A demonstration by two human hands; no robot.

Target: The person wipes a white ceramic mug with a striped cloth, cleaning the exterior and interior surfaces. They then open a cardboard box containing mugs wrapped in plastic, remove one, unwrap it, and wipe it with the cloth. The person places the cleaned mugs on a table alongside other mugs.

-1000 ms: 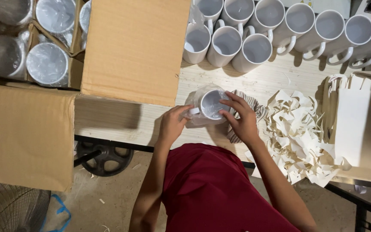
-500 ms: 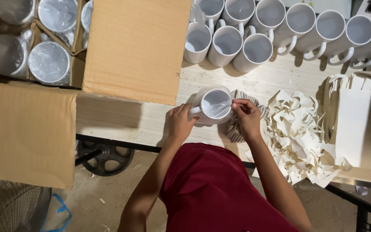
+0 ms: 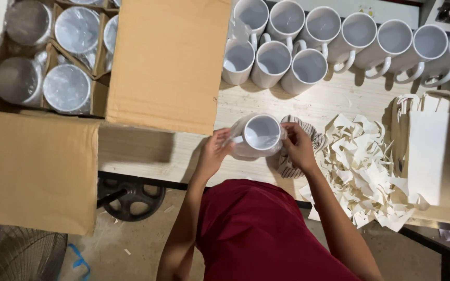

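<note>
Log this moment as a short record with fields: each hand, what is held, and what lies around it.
left hand: grips the handle side of a white mug
right hand: on the mug's other side, over a striped cloth
mug state: upright, opening toward the camera, inside looks empty
behind it: group of white mugs standing on the wooden table
to the right: heap of paper scraps, stack of paper bags
to the left: open cardboard box with wrapped mugs in dividers
</note>
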